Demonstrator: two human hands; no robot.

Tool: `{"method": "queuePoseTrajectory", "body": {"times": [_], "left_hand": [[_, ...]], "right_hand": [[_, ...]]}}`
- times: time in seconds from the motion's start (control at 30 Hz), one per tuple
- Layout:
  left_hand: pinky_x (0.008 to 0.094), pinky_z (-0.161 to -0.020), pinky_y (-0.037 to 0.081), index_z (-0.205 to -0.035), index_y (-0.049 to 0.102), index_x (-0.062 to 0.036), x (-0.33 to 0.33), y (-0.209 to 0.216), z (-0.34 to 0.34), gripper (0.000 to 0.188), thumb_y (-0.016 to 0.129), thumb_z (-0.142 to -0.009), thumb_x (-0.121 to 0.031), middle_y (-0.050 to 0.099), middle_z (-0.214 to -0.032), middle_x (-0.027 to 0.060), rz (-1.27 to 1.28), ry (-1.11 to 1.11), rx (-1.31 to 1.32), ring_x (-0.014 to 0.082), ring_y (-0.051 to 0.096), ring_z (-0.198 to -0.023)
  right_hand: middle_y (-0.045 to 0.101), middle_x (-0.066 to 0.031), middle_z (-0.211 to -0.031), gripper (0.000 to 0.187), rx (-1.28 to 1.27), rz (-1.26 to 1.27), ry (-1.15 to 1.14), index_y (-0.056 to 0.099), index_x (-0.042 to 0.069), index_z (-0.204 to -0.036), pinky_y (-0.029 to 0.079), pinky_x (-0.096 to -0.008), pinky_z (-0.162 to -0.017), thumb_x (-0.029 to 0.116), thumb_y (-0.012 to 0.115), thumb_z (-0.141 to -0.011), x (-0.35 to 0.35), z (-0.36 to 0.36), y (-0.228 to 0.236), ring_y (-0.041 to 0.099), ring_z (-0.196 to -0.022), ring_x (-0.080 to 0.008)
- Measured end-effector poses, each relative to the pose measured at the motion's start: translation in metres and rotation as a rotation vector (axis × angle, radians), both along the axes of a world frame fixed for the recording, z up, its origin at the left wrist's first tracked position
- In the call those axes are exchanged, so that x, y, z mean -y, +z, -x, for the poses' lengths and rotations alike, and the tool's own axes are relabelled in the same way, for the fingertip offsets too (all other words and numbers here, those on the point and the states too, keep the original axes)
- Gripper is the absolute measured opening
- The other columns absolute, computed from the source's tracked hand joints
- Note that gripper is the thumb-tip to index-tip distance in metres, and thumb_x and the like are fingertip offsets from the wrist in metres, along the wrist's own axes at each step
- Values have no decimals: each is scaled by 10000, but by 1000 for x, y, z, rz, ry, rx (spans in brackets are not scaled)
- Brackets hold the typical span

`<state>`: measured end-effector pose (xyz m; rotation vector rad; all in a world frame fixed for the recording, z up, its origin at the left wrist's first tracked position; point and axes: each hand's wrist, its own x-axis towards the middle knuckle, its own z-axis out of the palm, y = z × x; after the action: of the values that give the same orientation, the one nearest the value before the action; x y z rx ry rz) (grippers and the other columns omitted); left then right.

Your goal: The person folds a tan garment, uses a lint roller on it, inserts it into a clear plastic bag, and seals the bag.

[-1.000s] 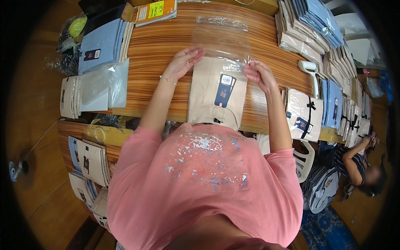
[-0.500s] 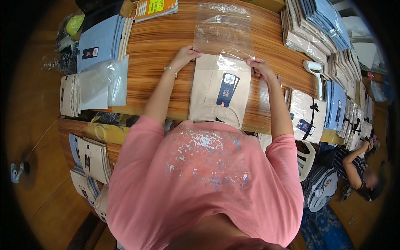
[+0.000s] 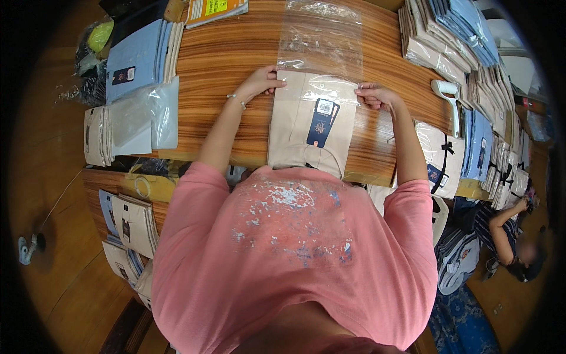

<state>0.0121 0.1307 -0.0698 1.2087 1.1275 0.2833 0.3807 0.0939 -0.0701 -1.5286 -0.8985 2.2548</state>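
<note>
A folded beige garment (image 3: 289,121) lies before me on the table, inside a clear plastic bag (image 3: 321,38) whose unfilled part stretches flat toward the far side. On the garment is a navy hang tag (image 3: 321,124) with a white label. My left hand (image 3: 262,84) pinches the bag's left edge near the garment's far end. At the opposite edge, my right hand (image 3: 377,96) grips the bag between thumb and fingers. The garment's near end reaches my shirt front.
Blue and beige folded garments (image 3: 135,59) and clear bags (image 3: 165,112) lie at left. A white-handled roller (image 3: 451,103) rests at right by tall garment stacks (image 3: 433,44). An orange-covered booklet (image 3: 215,10) sits at the far edge. Another person (image 3: 504,236) is at far right.
My right hand has shifted slightly to the right along with its forearm. The left hand stays at nearly the same spot, and both still hold the bag's edges.
</note>
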Motion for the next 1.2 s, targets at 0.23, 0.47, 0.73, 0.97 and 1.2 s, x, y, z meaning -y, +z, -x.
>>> {"method": "queuePoseTrajectory", "body": {"times": [0.23, 0.47, 0.73, 0.97, 1.2], "left_hand": [[171, -497, 362, -1187, 483, -27, 20, -3, 12, 429, 666, -814, -133, 616, -821, -17, 80, -45, 22, 36, 436, -566], [203, -548, 424, -1163, 489, -21, 47, 0, 19, 459, 706, -785, -162, 626, -874, 16, 104, 36, 50, 70, 510, -627], [373, -898, 377, -945, 591, -104, 73, 23, -10, 365, 748, -674, -291, 552, -996, 48, -1018, -366, -193, 241, 497, -981], [358, -887, 371, -830, 564, -86, 56, 30, -25, 198, 658, -755, -243, 540, -975, 54, -971, -501, -298, 238, 489, -995], [324, -704, 452, -908, 616, -42, 35, 32, -23, 162, 606, -828, -182, 617, -826, 88, -646, -343, -283, 238, 580, -763]], "right_hand": [[337, 82, -492, 169, -79, 61, -15, 504, 103, -761, 187, -184, -341, 154, 631, -861, 38, 13, 5, 242, -373, -18], [397, 58, -534, 211, 127, -216, -215, 522, 78, -760, 242, -212, -389, 168, 709, -799, 79, 27, 4, 323, -426, -48], [546, -103, -762, 259, 689, -1093, 5, 589, 22, -921, 446, -353, -717, 99, 719, -711, 114, 65, 29, 535, -796, -275], [588, -133, -807, 130, 861, -1248, 64, 648, 21, -823, 436, -388, -734, 143, 646, -777, 81, 56, 29, 543, -812, -318], [593, -139, -794, 132, 837, -1149, 37, 658, 23, -822, 434, -374, -714, 149, 630, -798, 56, 57, 34, 546, -806, -308]]}}
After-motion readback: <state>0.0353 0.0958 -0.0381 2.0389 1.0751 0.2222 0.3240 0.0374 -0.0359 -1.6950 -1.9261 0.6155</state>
